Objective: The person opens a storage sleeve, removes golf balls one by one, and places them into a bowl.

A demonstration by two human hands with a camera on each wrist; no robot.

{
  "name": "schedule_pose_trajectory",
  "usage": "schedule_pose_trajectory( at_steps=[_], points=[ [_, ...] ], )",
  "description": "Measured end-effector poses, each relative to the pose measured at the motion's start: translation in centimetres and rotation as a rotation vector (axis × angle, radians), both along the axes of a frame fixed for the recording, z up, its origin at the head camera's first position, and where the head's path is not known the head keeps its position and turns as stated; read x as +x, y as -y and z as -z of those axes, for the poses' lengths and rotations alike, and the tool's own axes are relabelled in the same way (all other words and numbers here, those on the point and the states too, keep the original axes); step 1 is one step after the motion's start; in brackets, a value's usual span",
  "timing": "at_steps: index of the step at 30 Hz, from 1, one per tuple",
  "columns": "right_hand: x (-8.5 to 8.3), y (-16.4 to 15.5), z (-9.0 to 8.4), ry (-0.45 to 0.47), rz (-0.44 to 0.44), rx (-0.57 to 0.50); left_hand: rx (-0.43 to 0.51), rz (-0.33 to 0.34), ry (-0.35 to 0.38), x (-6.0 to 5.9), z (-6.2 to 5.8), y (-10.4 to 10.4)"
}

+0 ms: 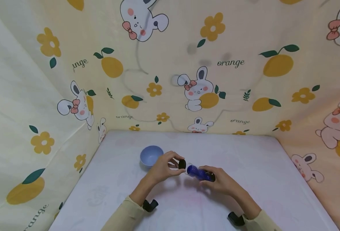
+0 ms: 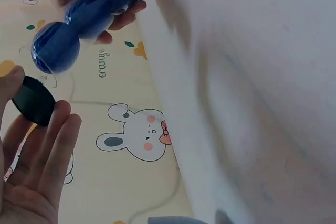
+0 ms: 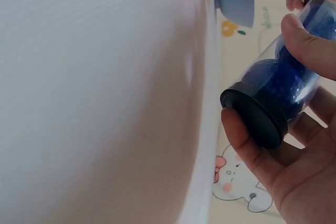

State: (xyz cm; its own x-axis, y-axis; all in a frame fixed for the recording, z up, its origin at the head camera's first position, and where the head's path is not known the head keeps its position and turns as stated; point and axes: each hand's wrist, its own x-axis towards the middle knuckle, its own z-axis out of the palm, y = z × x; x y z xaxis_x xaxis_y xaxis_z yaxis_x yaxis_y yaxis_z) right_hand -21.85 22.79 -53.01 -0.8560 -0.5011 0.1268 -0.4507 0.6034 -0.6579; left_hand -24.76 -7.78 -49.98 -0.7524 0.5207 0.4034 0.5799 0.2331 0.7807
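My left hand (image 1: 163, 167) pinches a round black cap (image 1: 182, 164) between thumb and fingers, just off the mouth of a clear tube. That tube holds blue balls (image 1: 192, 170) in a row, and my right hand (image 1: 222, 182) grips it near its far end. In the left wrist view the cap (image 2: 34, 100) sits apart from the tube's open end, with the nearest blue ball (image 2: 55, 47) close to the rim. The right wrist view shows a second black cap (image 3: 254, 114) fitted on the tube's other end, one finger lying against it.
A blue bowl (image 1: 152, 150) stands on the white-covered table (image 1: 245, 157) behind my left hand. Patterned curtains (image 1: 164, 64) with rabbits and oranges enclose the table at the back and sides. A black wrist mount (image 1: 150, 205) sits on my left wrist, another (image 1: 235, 219) on my right.
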Motion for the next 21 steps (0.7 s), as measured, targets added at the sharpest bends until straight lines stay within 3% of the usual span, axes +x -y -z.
schedule_pose_trajectory(
  at_steps=[14,21],
  points=[
    [-0.1,0.3,0.1,0.005,0.056,-0.019,-0.025,-0.051,0.06,0.5,0.5,1.7],
    [-0.2,0.2,0.2,-0.031,0.035,-0.038,-0.012,-0.027,0.109,0.7,0.8,2.7]
  ],
)
